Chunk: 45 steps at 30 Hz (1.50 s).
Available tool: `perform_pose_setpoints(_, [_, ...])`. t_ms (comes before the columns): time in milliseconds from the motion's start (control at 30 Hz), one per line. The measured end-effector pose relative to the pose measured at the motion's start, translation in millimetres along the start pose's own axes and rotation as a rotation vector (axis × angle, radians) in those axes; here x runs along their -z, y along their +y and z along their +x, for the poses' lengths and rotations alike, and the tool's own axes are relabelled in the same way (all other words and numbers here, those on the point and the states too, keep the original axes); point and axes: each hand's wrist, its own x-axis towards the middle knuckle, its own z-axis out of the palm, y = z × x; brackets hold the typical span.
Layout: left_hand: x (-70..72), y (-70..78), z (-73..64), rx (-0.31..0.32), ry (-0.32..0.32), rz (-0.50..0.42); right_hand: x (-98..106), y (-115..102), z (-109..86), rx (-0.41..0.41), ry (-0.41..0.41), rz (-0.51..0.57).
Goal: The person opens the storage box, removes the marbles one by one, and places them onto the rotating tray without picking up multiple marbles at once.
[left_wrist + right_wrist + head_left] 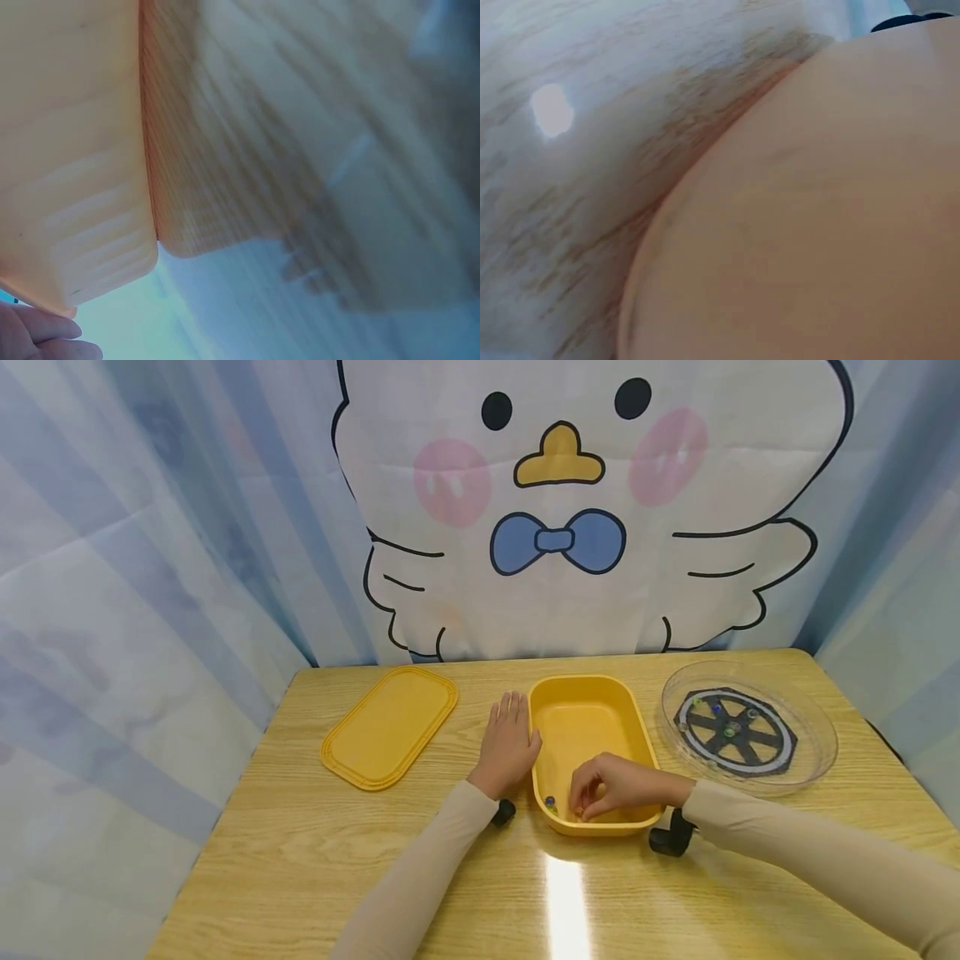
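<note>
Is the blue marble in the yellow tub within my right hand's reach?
Probably yes: your right hand is inside the yellow tub, and the blue marble lies uncovered close by.

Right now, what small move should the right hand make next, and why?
Probably a straight lift: the right hand reaches low inside the yellow tub, beside small marbles, and the tub's right wall stands between there and the clear round dish. The left hand lies along the tub's left side. Whether the right hand holds a marble is unclear.

no legible text, brands, numbers, signs
</note>
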Motion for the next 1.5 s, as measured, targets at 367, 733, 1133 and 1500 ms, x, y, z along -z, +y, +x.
perform_pose_setpoints(367, [-0.9,-0.5,0.7,-0.003,0.006,0.008,12.1,-2.7,-3.4,0.054,0.093,0.05])
perform_pose_setpoints(733, [-0.9,0.6,0.2,0.012,-0.014,0.052,35.3,-8.3,-24.0,0.025,0.221,0.019])
perform_pose_setpoints(1133, [-0.4,1.7,1.1,-0.001,-0.023,0.002,65.7,-17.4,-61.7,-0.176,0.426,0.0])
perform_pose_setpoints(1500, [2.6,1.9,0.0,-0.006,-0.025,-0.007,105.2,-11.2,-114.6,-0.372,0.599,-0.153])
